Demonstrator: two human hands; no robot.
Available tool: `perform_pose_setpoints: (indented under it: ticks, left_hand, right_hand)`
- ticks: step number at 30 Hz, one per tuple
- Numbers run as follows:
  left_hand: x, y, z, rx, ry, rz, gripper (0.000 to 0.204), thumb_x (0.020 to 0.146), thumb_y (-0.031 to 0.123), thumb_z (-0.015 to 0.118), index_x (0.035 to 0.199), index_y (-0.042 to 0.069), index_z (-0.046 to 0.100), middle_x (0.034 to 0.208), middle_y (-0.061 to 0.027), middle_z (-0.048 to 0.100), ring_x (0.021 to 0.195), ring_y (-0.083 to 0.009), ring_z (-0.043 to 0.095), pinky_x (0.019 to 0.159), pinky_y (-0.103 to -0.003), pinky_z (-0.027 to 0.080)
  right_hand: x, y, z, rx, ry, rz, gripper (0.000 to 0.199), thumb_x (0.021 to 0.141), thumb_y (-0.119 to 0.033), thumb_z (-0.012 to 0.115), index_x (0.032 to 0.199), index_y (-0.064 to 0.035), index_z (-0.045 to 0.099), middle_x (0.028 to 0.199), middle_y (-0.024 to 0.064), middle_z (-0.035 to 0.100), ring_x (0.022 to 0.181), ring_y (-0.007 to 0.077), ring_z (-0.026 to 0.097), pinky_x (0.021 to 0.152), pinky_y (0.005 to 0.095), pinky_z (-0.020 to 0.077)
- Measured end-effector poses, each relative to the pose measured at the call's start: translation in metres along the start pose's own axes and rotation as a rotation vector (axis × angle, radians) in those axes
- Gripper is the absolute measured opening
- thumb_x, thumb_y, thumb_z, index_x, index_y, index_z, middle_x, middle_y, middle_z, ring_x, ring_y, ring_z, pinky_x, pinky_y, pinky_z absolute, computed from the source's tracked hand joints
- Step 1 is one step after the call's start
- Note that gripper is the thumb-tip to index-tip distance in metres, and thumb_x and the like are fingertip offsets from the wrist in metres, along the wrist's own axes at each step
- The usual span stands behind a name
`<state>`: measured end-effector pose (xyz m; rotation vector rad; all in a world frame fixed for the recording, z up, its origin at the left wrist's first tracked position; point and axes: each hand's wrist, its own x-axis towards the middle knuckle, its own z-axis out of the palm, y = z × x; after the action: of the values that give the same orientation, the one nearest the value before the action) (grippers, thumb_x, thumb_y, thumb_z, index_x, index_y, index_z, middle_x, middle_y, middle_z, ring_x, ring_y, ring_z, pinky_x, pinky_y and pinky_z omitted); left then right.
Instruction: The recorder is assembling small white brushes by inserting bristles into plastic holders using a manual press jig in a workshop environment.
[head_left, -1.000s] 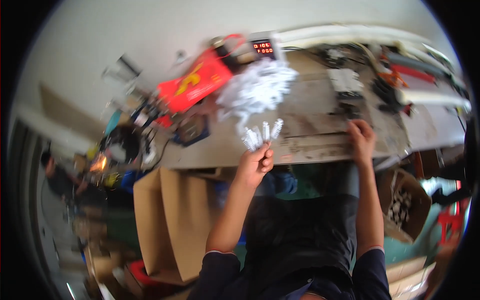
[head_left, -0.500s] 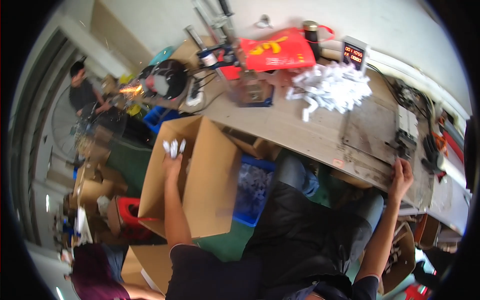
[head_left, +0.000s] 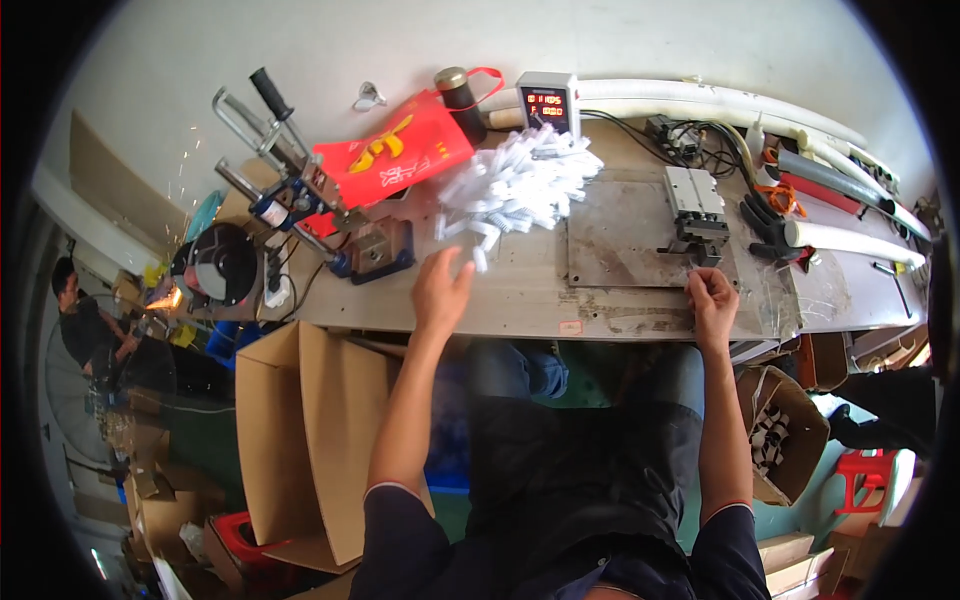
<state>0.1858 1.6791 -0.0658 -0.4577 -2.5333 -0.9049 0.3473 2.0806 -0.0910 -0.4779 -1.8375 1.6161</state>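
Note:
My left hand [head_left: 441,292] reaches over the worktable [head_left: 500,312], its thumb and fingers apart and nothing seen in them. Just beyond the fingertips lies a heap of small white pieces [head_left: 525,185], one loose piece at its near edge. My right hand [head_left: 712,308] is closed in a pinch at the near edge of a flat metal plate [head_left: 620,240]. Directly beyond it stands a white block-shaped device with a dark metal clamp [head_left: 697,212]. Whatever the right fingertips hold, if anything, is too small to make out.
An open cardboard box [head_left: 345,440] stands below the table at left. A lever press [head_left: 378,250], red bag [head_left: 395,150], flask [head_left: 460,105] and digital display box [head_left: 548,103] line the back. White tubes [head_left: 850,240] lie at right. Far left, a person [head_left: 90,325] works amid sparks.
My left hand has left the cardboard box and come to the white heap; the white pieces it held are gone from it. The view has turned right. My right hand stays by the clamp.

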Motion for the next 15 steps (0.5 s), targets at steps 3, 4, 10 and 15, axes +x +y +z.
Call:
perform_pose_setpoints:
  ticks: [3,4,10,15]
  left_hand:
    - [0.036,0.026,0.046,0.161,-0.099,-0.087,0.038,0.093,0.031,0.071,0.122,0.008,0.064,0.117,-0.0191,0.068,0.114,-0.0376,0.062,0.093,-0.049,0.051]
    - [0.043,0.031,0.054,0.155,-0.104,-0.077,0.038,0.093,0.031,0.071,0.122,0.008,0.064,0.117,-0.0191,0.068,0.114,-0.0376,0.062,0.093,-0.049,0.051]
    - [0.054,0.026,0.076,0.36,-0.059,-0.023,0.034,0.093,0.027,0.071,0.121,0.011,0.06,0.108,-0.019,0.067,0.108,-0.0394,0.064,0.091,-0.051,0.051]
    - [0.051,0.022,0.059,0.329,-0.128,0.056,0.016,0.096,0.012,0.064,0.111,0.009,0.06,0.103,-0.0197,0.067,0.098,-0.0408,0.067,0.084,-0.051,0.052]
  right_hand:
    - [0.0,0.001,-0.004,-0.018,0.006,-0.006,0.014,0.096,-0.013,0.067,0.093,-0.0001,0.07,0.074,-0.0026,0.063,0.062,0.0031,0.051,0.056,0.0215,0.0398]
    - [0.001,0.001,-0.003,-0.02,0.018,-0.006,0.014,0.096,-0.013,0.067,0.093,-0.0001,0.07,0.074,-0.0026,0.063,0.062,0.0031,0.051,0.056,0.0215,0.0398]
    - [0.001,-0.006,-0.004,-0.02,0.027,0.025,0.015,0.096,-0.013,0.066,0.094,0.0011,0.071,0.073,-0.002,0.063,0.063,0.0038,0.052,0.058,0.0223,0.0415]
    - [0.002,-0.004,-0.003,-0.001,0.019,0.042,0.014,0.096,-0.012,0.066,0.093,0.0011,0.07,0.074,-0.0025,0.063,0.066,0.0034,0.052,0.059,0.0221,0.0414]
